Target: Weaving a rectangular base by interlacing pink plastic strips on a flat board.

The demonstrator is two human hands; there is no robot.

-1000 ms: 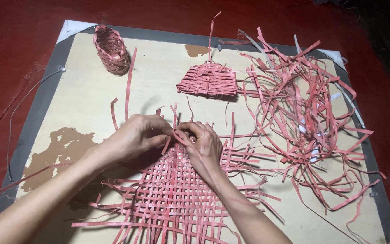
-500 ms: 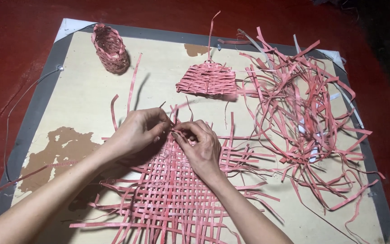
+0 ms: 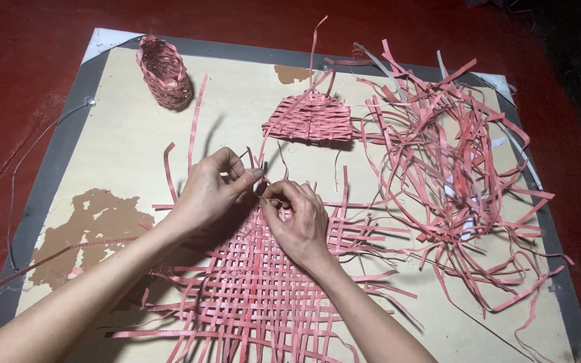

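Head view: two bare hands work at the far edge of a flat woven mat of pink strips, lying near-centre on a pale board.
Left hand: grip narrow, thumb and forefinger pinched on a strip end at the mat's far edge.
Right hand: fingers curled down on the weave just beside the left; grip closed, though what it pinches is hidden.
Mat handling: judged light, limp and springy; open weave likely to slip loose, strips thin and prone to kink. Best held at a strip end, with the crossing pressed flat.
Loose strips: tangled heap, right.
Small weave: far centre, apart.
Basket: far left, on its side.
Floor: red, around the board.
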